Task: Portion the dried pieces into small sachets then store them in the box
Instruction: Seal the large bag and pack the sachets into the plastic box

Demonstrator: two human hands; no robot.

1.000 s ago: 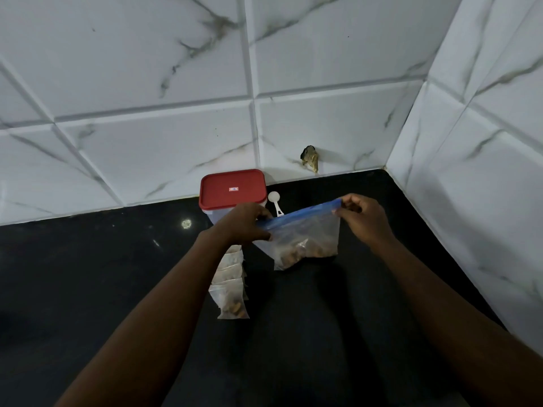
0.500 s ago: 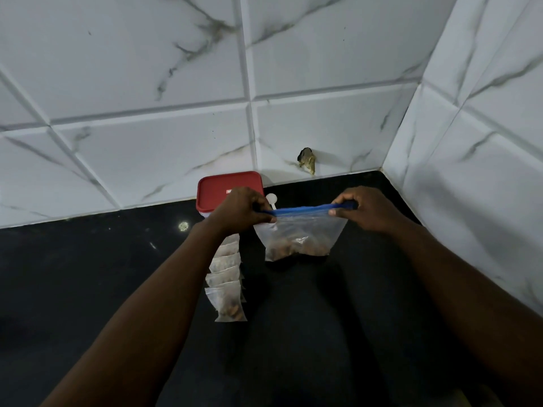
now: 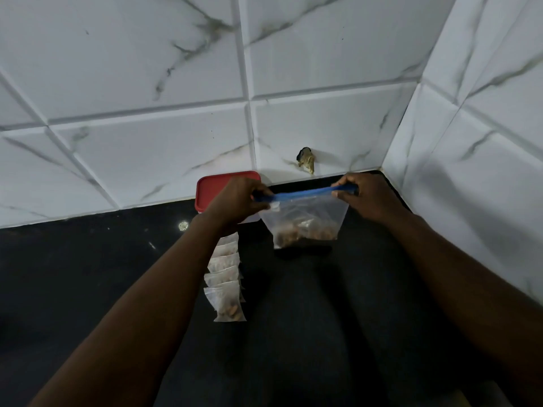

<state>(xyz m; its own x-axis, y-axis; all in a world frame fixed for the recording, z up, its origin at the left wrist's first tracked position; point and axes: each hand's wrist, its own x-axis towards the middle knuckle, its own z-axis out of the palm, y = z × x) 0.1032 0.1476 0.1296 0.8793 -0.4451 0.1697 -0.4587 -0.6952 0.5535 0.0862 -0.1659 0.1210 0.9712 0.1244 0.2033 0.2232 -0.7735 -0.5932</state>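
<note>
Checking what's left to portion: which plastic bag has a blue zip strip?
The large bag held between left hand and right hand; the small sachets lined up on the counter are plain clear.

- The box stands on the counter, against the back wall.
- The bag hangs just right of the box, with dried pieces in its bottom.
- The left hand, in front of the box, pinches the bag's top left end; the right hand pinches its right end.
- A row of sachets lies on the counter before the box, left of the bag.
- A small stub sits on the wall behind the bag.
</note>
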